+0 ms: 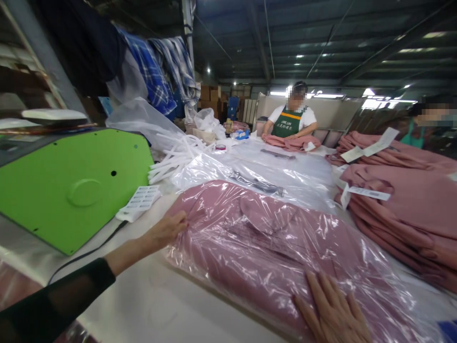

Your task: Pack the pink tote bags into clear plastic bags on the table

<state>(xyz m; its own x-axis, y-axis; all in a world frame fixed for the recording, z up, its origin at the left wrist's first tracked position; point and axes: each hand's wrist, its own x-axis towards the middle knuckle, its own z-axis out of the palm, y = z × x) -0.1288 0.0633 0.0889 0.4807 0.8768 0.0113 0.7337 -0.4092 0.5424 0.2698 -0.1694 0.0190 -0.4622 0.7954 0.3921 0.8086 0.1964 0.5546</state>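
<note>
A folded pink garment [228, 257] in a clear plastic bag lies across the white table in front of me. At its left end my left hand [171, 228] is closed, fingers pinching the edge of the bag. My right hand [330, 307] rests flat on the bag near its lower right part, fingers spread. Just beyond the garment lie flat clear plastic bags [303, 174] with dark strips showing among them.
A green machine panel [78, 181] stands at the left, with a label sheet [139, 202] and dark cable beside it. White strips [174, 157] lie behind. Pink garments [410, 205] are piled at the right. Across the table a person in a green apron [289, 123] handles pink cloth.
</note>
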